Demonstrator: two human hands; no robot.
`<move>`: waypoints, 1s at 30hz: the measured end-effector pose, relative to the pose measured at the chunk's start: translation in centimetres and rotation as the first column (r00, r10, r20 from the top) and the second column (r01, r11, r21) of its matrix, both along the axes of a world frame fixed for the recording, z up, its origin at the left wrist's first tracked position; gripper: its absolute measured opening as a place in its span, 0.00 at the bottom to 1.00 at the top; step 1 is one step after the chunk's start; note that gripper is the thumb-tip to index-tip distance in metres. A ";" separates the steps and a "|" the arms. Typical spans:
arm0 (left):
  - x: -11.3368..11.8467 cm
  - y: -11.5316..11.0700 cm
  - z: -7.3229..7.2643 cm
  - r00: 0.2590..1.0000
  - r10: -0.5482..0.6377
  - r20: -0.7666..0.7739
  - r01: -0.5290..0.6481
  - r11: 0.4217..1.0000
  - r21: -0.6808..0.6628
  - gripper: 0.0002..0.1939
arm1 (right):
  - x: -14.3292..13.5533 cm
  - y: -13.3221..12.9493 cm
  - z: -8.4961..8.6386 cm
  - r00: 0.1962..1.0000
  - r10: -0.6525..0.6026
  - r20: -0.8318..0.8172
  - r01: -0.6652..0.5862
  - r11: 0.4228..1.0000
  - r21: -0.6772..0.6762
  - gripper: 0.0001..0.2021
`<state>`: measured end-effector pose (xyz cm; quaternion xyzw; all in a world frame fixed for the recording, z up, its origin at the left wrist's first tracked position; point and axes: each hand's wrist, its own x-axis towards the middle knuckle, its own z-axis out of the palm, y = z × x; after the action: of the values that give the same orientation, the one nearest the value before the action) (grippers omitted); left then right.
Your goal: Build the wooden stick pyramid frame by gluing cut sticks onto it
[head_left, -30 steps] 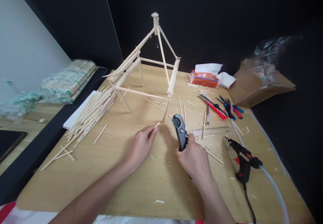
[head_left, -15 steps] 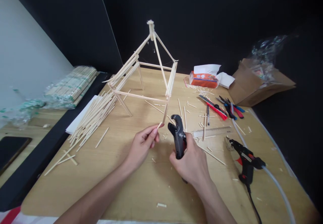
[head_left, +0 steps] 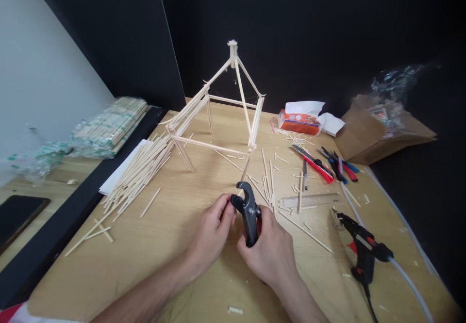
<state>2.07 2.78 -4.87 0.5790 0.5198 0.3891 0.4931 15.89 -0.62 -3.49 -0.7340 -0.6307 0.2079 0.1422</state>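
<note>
My right hand (head_left: 271, 245) is wrapped round the handles of a black cutter (head_left: 249, 216), its hooked jaws pointing up and left. Close against the jaws, my left hand (head_left: 214, 226) pinches a small wooden stick (head_left: 240, 193); only a short pale end shows between the jaws, and the rest is hidden by fingers. Just beyond the hands stands a house-like frame of thin sticks (head_left: 213, 145), with sloping sticks meeting at a short upright bundle (head_left: 233, 54) on top. One front leg comes down behind the cutter.
At left lie loose sticks (head_left: 140, 172), wrapped stick bundles (head_left: 111, 124) and a phone (head_left: 20, 216). To the right are a ruler (head_left: 313, 200), a red utility knife (head_left: 316, 165), pliers (head_left: 340, 163), a glue gun (head_left: 360, 240), a tissue pack (head_left: 300, 121) and a cardboard box (head_left: 367, 134).
The cutter has moved left and down to the stick in my left hand, so its jaws now sit round the stick's end. The whole view has shifted slightly.
</note>
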 end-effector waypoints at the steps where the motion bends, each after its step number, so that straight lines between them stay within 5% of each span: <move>1: 0.0 -0.1 0.1 0.998 -0.002 -0.056 0.004 1.000 0.029 0.13 | 0.0 0.0 0.0 1.000 0.009 -0.008 -0.009 1.000 -0.003 0.18; 10: -0.1 -0.6 -0.1 0.958 -0.058 -0.280 0.169 0.905 0.391 0.20 | -0.3 -0.1 -0.4 1.000 -0.021 -0.014 0.021 0.999 0.048 0.16; 30: 0.0 -0.8 -0.4 0.972 -0.020 -0.234 0.112 0.915 0.387 0.15 | -0.9 -0.2 -0.4 1.000 -0.015 0.000 0.015 1.000 -0.005 0.14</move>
<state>2.08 2.02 -5.29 0.7245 0.4626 0.4015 0.3160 14.98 -0.78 -3.91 -0.7392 -0.6246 0.2083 0.1417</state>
